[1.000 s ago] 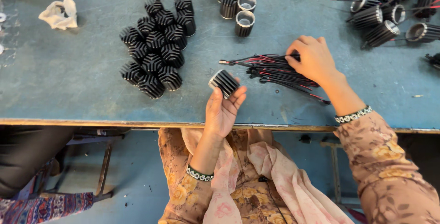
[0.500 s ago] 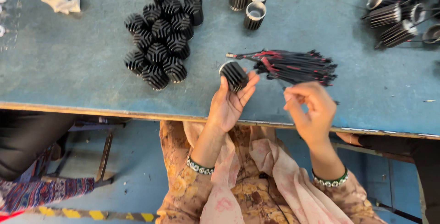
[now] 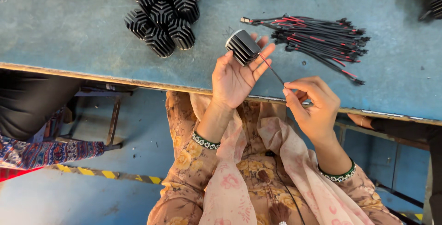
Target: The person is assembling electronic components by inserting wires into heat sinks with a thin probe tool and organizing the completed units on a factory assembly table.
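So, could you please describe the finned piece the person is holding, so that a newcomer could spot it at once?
Start at the blue worktable and find its near edge, where the person's left hand is raised. At its fingertips sits one black finned cylinder. Unlike the cluster of finned cylinders standing on the table, it is lifted, tilted, and has a thin wire leading to the right hand.

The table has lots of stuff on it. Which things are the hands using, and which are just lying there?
In use:
- finned black cylinder, held in the left hand
- thin red-and-black wire, pinched by the right hand, leading to the cylinder

Just lying there:
- bundle of wires on the blue table
- cluster of finned cylinders
- another person's hand at the table edge
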